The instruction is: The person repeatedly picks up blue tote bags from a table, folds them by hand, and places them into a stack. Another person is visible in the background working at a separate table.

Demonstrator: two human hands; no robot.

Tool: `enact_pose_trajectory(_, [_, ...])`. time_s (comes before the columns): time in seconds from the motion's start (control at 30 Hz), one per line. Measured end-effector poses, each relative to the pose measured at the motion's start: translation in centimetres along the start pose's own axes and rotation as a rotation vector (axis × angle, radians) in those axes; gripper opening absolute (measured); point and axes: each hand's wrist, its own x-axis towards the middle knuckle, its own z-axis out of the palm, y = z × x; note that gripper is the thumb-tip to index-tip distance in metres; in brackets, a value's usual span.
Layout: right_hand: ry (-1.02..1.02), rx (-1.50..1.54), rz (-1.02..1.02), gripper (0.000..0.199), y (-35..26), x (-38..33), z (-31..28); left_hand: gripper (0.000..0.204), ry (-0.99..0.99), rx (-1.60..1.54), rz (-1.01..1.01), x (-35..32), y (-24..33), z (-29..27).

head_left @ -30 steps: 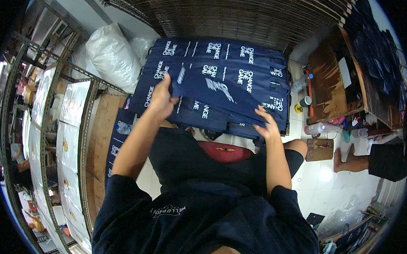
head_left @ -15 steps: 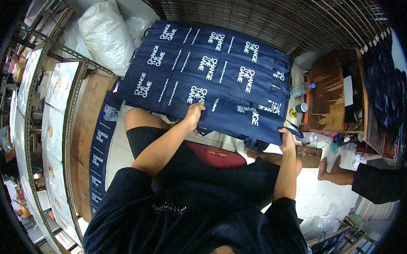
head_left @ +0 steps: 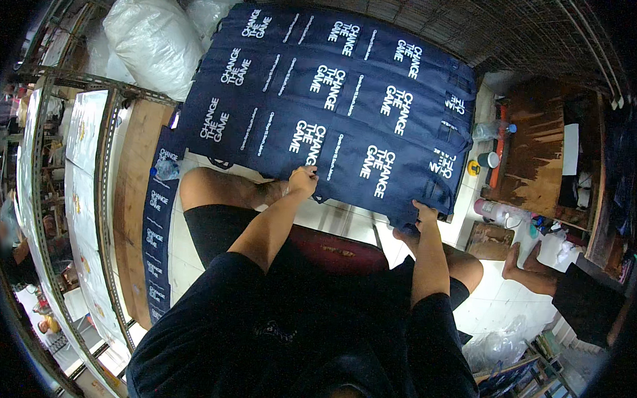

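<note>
Navy tote bags with white print lie flat in overlapping rows in front of me, their handles toward the right end. One tote bag (head_left: 351, 173) in the nearest row lies with its near edge in my hands. My left hand (head_left: 304, 180) is closed on that edge, near its left part. My right hand (head_left: 425, 214) grips the same bag by its near right corner, beside the dark handle straps (head_left: 441, 195). Parts of the fingers of both hands are hidden by the cloth.
A big white plastic sack (head_left: 153, 42) stands at the far left. A metal rack with pale printed sheets (head_left: 87, 191) runs along the left. At the right are a wooden cabinet (head_left: 534, 147), a cup (head_left: 488, 160), bottles and another person's legs (head_left: 530, 268).
The bag, lifted and folded over before, now lies flat in line with the nearest row. My right hand has moved left and toward me; my left hand stays near the same edge.
</note>
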Motion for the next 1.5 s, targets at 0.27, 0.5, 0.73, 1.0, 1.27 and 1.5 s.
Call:
enact_pose_trajectory(0.27, [0.112,0.105,-0.011,0.058,-1.3,-6.3,1.4,0.026,0.000,0.013,0.019,0.8,0.2,-0.4])
enact_pose_trajectory(0.5, [0.015,0.104,-0.094,0.057,-1.0,-4.3,0.7,0.027,0.038,0.034,0.049,1.1,-0.5,0.6])
enact_pose_trajectory(0.73, [0.111,0.090,-0.019,0.067,0.2,-1.4,0.3,0.027,0.080,0.086,0.062,1.0,-0.5,0.7])
enact_pose_trajectory(1.0, [0.083,0.165,-0.004,0.059,0.7,-0.8,-0.2,0.027,0.003,0.061,-0.025,0.8,0.7,-0.2])
enact_pose_trajectory(1.27, [0.161,0.246,0.046,0.040,0.8,-1.0,-1.0,0.028,0.102,0.134,0.042,0.6,0.3,-0.1])
enact_pose_trajectory(1.5, [0.381,0.463,0.028,0.024,0.1,-2.3,-2.4,0.044,0.025,0.047,0.082,-0.6,5.7,-2.8])
